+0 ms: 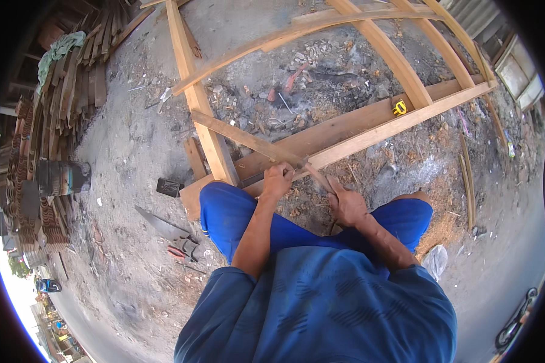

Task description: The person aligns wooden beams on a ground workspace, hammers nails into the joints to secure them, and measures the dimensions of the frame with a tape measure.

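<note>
Left hand (278,180) curled beside your hammer (319,177)
Your right hand (348,206) grips the hammer; what the left holds is unclear. A glancing blow could bruise it.

Slat (242,135) blocks forward passage; room between the 2 hands (278,180).

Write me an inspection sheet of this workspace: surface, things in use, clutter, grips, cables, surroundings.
Surface: bare grey ground, littered with rubble; sawdust at right.
Things in use: wooden frame of straight and curved pieces; narrow strip across it; hammer-like tool; yellow tape measure.
Clutter: saw lying at left; crumpled clear plastic at right.
Grips: right grip closed round the tool's handle; left grip by the strip's near end, contents unclear.
Cables: nothing seen.
Surroundings: piled planks, green cloth, stacked tiles.
</note>
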Available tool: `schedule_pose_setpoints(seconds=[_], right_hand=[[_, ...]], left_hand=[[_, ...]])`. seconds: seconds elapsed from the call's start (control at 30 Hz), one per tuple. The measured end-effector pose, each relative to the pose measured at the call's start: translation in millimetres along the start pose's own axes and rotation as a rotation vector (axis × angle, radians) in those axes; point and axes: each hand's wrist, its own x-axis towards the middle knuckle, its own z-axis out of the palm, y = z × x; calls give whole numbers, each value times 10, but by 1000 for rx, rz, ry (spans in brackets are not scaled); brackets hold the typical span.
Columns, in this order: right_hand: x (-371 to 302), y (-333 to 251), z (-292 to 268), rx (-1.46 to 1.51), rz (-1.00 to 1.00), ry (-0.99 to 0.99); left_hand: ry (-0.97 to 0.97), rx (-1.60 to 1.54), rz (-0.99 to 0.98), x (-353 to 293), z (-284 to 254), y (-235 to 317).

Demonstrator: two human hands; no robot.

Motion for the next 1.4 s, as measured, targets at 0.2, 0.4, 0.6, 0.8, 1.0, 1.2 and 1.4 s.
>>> schedule_pose_setpoints(seconds=[0.2, 0.4, 0.6, 0.8, 1.0, 1.2, 1.4], right_hand=[[-93, -276, -211, 491, -228, 328], [-186, -284, -179, 823, -67, 225], [-258, -251, -234, 837, -71, 278], [-223, -320, -358, 761, -120, 285], [-197, -355, -521, 659, -188, 316], [-158, -384, -638, 459, -272, 343], [-128, -341, -540, 235, -387, 395]], left_hand=[[-68, 424, 97, 62, -1, 32], [-178, 544, 101, 157, -201, 253], [-144, 120, 96, 137, -222, 86], [42, -182, 18, 252, -144, -105], [-40, -147, 55, 110, -41, 113], [20, -163, 77, 90, 21, 35], [101, -204, 134, 91, 96, 30]])
